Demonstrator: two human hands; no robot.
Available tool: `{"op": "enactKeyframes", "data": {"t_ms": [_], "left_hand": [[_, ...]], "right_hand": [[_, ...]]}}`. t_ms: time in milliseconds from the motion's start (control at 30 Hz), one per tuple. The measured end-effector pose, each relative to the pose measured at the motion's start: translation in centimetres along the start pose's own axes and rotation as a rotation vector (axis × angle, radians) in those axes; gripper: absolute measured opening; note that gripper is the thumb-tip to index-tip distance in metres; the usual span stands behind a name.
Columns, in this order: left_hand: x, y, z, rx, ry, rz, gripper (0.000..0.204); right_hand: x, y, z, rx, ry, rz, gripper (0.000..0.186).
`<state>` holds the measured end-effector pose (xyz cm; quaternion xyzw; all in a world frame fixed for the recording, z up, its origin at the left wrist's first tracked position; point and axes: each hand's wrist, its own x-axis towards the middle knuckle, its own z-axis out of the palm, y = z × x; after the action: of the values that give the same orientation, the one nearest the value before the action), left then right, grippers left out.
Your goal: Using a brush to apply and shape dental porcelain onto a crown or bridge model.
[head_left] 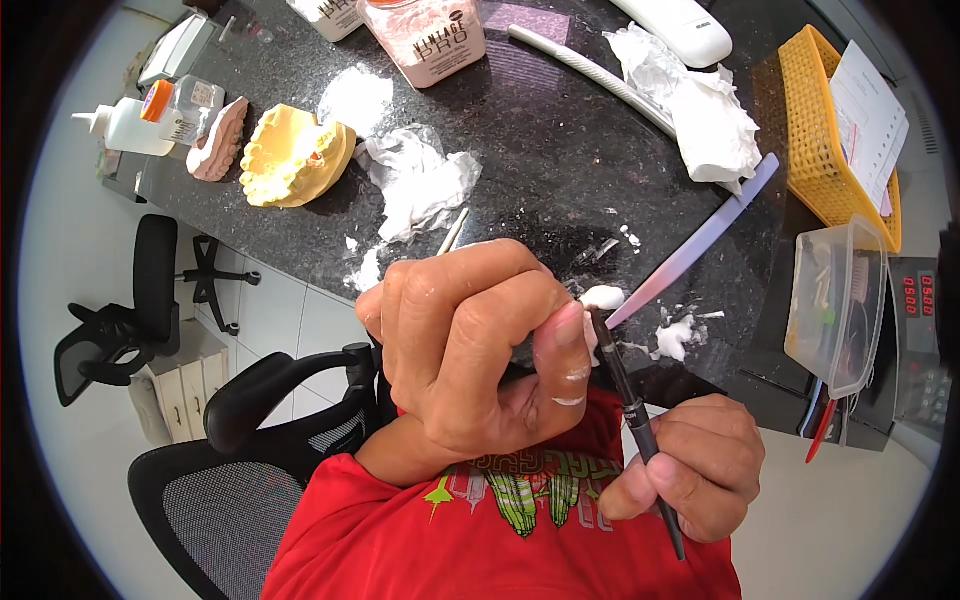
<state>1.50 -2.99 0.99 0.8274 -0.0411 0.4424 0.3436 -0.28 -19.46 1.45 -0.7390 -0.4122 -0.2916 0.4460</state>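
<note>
My right hand (pixel 705 470), at the lower right, grips a slim black pen-shaped tool (pixel 636 415). The tool slants upward, its upper end close to the thumb of my left hand (pixel 480 350). My left hand is closed, thumb against curled fingers. Anything held in that pinch is hidden from view. White smears mark its thumb. Just past the fingertips shows a white lump (pixel 603 297). From there a curved pink-and-lilac file-like strip (pixel 700 235) runs up and to the right across the dark counter.
A yellow dental cast (pixel 285 165) and a pink one (pixel 215 145) stand at far left beside bottles. Behind are a powder jar (pixel 425 45) and crumpled tissue (pixel 420 185). At right sit a yellow basket (pixel 815 130) and a clear plastic box (pixel 835 305). White crumbs dot the counter.
</note>
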Motion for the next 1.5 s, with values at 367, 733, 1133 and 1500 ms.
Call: {"op": "enactKeyframes", "data": {"t_ms": [367, 733, 1133, 1500], "left_hand": [[0.19, -0.13, -0.42, 0.020, -0.109, 0.073, 0.016], [0.19, -0.12, -0.35, 0.015, -0.037, 0.013, 0.006], [0.34, 0.10, -0.43, 0.008, -0.109, 0.050, 0.015], [0.35, 0.13, -0.57, 0.030, -0.112, 0.057, 0.015]], "right_hand": [[-0.04, 0.01, 0.15, -0.016, 0.020, 0.001, 0.028], [-0.11, -0.18, 0.14, 0.007, 0.047, 0.006, 0.027], [-0.03, -0.29, 0.13, 0.003, 0.033, 0.034, 0.028], [0.02, -0.17, 0.07, 0.004, 0.031, 0.008, 0.029]]}}
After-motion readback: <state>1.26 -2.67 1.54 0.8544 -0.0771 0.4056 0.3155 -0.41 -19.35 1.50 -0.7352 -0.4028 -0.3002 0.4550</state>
